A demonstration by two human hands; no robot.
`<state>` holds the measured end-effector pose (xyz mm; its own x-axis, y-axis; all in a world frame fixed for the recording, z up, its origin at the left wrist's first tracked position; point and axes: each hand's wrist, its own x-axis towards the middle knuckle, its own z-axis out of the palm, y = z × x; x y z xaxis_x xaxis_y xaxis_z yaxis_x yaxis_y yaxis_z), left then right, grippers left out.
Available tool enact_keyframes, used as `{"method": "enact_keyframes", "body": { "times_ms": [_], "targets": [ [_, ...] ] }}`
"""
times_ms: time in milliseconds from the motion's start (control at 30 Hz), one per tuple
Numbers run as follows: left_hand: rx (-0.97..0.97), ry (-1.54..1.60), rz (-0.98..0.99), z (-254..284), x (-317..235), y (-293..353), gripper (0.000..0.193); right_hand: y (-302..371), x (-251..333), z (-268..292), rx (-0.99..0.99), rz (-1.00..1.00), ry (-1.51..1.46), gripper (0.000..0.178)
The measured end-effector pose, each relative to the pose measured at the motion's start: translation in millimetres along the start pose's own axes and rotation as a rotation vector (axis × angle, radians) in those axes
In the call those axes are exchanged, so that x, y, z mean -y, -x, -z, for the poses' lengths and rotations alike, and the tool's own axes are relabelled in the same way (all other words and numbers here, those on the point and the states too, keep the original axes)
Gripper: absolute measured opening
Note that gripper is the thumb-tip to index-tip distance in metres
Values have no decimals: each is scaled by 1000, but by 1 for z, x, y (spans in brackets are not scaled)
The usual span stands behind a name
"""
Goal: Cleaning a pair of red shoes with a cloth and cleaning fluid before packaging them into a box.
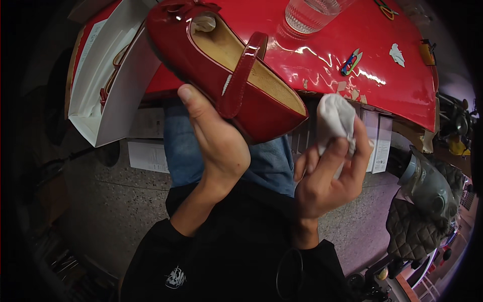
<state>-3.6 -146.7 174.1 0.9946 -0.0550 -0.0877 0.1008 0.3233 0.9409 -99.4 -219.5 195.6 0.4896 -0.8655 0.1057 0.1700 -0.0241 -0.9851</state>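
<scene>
A glossy dark red strap shoe with a tan insole is held up in front of me, its toe toward the upper left and its heel toward my right hand. My left hand grips it from below, thumb along the near side; the other fingers are hidden behind the shoe. Crumpled white stuffing shows inside the toe. In my right hand a bunched white cloth is pinched between thumb and fingers, just right of the heel and apart from it.
A red-covered table spans the far side, its near edge worn. On it stand a clear ribbed glass, small thread snips and a white scrap. At the left, an open white box holds another strapped item.
</scene>
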Motion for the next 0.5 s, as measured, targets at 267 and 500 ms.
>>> {"method": "enact_keyframes", "body": {
  "times_ms": [267, 500],
  "targets": [
    [88, -290, -186, 16, -1, 1, 80, -10, -19, -9, 93, 154, 219, 23],
    [1, -109, -93, -7, -1, -30, 71, -23, -13, 23, 143, -365, -343, 37]
  ]
}}
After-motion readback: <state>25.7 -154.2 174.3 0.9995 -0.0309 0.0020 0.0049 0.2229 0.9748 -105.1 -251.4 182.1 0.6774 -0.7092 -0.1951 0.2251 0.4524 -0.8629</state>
